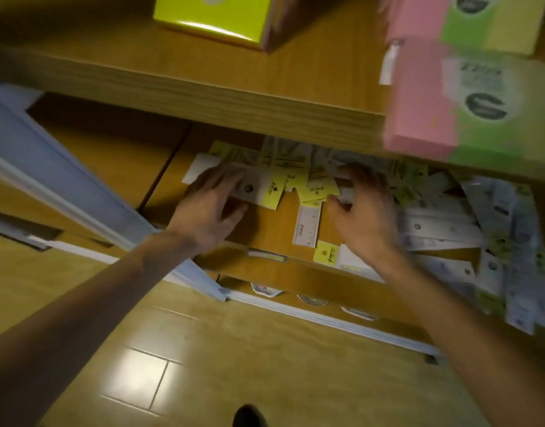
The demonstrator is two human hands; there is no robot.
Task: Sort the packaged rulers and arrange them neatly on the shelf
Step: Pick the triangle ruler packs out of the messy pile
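Packaged rulers with yellow and white header cards lie scattered on the middle wooden shelf (265,238). A row of them (274,186) sits toward the back. My left hand (212,201) lies flat, fingers spread, on the leftmost packs. My right hand (363,208) is on the packs in the middle, its fingers curled round a white pack (346,195). One clear ruler (308,224) lies loose between my hands. A messy heap of packs (480,229) spreads to the right. The view is blurred by motion.
The upper shelf board (203,97) overhangs the rulers and carries a yellow box (209,20) and pink-green boxes (468,103). A pale blue frame (80,192) slants at the left. Below the shelf edge sit small round items (266,289). Wooden floor (203,365) lies underneath.
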